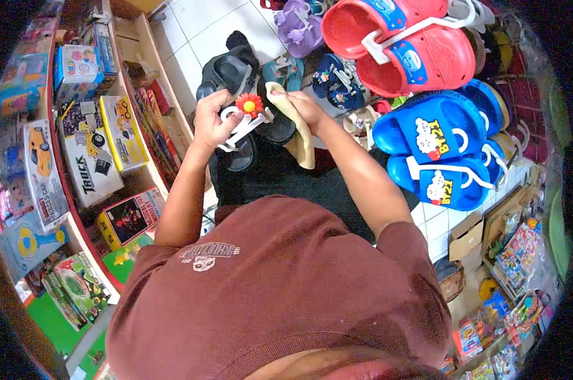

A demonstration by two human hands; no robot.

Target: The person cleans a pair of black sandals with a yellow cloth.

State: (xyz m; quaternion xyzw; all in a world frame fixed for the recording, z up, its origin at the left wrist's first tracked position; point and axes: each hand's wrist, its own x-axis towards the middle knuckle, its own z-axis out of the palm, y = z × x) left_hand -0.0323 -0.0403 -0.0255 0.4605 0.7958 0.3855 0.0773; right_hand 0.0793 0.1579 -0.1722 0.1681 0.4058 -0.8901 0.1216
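My left hand (215,120) is closed on a white plastic shoe hanger (241,132), with the thumb over its hooked end. A red flower with a yellow centre (249,106) sits beside the thumb, seemingly on a black sandal partly hidden by the hand. Pinched in my right hand (304,111) is a cream cloth (296,130) that hangs down in a long fold. Around and below the hands are dark sandals (239,158), one just under the hanger and another (275,130) between the two hands.
Blue slippers (435,183) and red clogs (419,63) hang on white hangers at right. Purple shoes (299,28) and navy sandals (338,82) lie further off. Shelves with boxed toys (87,152) line the left. More packaged goods (521,259) stand at lower right.
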